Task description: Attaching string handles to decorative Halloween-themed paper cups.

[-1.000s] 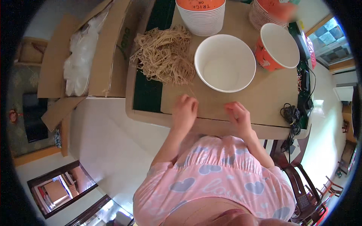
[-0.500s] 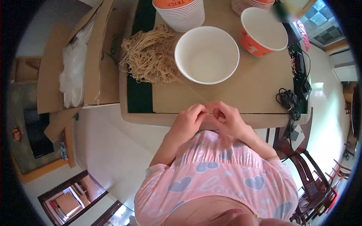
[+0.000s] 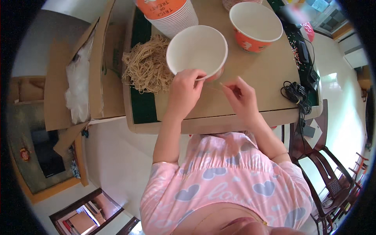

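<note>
My left hand [image 3: 185, 92] grips the near rim of a white-lined paper bucket [image 3: 197, 49], thumb and fingers closed at its edge. To its right, my right hand [image 3: 243, 98] is raised over the table with thumb and fingertips pinched on a thin tan string, which is faint between the two hands. A tangled pile of tan string [image 3: 148, 66] lies left of the bucket. Behind it leans a stack of orange and white paper buckets [image 3: 178, 21]. Another single orange bucket [image 3: 256, 23] stands upright at the back right, its mouth facing up.
An open cardboard box [image 3: 96, 78] with white plastic-wrapped contents stands against the table's left side. Coiled black cable [image 3: 295, 96] and an adapter lie at the right edge of the table [image 3: 270, 90]. A dark wooden chair [image 3: 327, 176] is at the lower right.
Both hands have moved forward from the table's front edge and parted. My left hand has taken hold of the bucket's rim. The view has shifted slightly.
</note>
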`<state>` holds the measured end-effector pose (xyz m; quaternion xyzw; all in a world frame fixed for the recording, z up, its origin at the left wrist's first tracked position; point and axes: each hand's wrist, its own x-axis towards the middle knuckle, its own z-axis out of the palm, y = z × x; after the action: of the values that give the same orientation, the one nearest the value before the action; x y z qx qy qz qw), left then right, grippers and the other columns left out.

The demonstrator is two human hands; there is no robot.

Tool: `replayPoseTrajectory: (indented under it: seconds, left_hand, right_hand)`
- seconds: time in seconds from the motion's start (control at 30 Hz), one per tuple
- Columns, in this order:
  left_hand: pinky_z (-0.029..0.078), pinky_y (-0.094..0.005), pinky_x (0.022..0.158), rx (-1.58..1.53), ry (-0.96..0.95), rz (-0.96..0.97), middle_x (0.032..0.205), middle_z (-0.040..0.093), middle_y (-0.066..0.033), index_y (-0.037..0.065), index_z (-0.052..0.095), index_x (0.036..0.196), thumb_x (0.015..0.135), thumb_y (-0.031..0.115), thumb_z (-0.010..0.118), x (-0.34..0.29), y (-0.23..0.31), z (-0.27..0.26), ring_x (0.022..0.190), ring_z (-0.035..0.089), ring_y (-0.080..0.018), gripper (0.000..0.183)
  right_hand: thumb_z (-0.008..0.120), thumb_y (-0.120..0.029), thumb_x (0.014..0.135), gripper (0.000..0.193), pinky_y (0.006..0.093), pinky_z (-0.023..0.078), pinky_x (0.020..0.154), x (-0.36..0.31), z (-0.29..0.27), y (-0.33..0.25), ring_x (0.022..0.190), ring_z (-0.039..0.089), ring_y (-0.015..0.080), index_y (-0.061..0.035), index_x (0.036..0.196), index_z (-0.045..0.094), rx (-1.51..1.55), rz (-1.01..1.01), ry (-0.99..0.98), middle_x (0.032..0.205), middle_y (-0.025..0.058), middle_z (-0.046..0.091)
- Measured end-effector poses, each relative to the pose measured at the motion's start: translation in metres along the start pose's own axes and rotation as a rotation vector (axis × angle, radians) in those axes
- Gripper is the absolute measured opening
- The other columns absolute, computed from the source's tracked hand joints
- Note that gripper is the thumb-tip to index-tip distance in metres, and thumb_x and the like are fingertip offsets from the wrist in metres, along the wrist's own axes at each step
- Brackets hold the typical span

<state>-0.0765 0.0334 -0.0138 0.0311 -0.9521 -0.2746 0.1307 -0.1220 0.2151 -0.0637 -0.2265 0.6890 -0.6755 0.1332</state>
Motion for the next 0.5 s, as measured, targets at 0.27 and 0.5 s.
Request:
replayPoseTrajectory:
  seconds: [0.27,0.5]
  left_hand:
    - [0.053,-0.0307,0.073,-0.18,-0.092,-0.069,0.09,0.066,-0.0129,-0.001,0.064,0.103,0.084,0.001,0.061,0.023,0.013,0.012,0.086,0.066,-0.0197,0.019]
    - [0.054,-0.0308,0.075,-0.19,-0.13,-0.033,0.098,0.063,-0.0133,-0.002,0.064,0.106,0.083,-0.003,0.059,0.023,0.012,0.018,0.087,0.065,-0.0215,0.023]
  right_hand:
    - [0.058,-0.004,0.091,0.005,0.0198,0.044,0.063,0.031,0.004,0.015,0.083,0.057,0.0064,-0.0012,0.095,0.057,0.021,-0.011,0.056,0.09,0.0005,0.06]
    - [0.057,-0.005,0.088,0.007,0.0199,0.045,0.06,0.034,-0.003,0.016,0.084,0.057,0.0073,0.0002,0.093,0.058,-0.032,-0.009,0.016,0.092,0.0021,0.06]
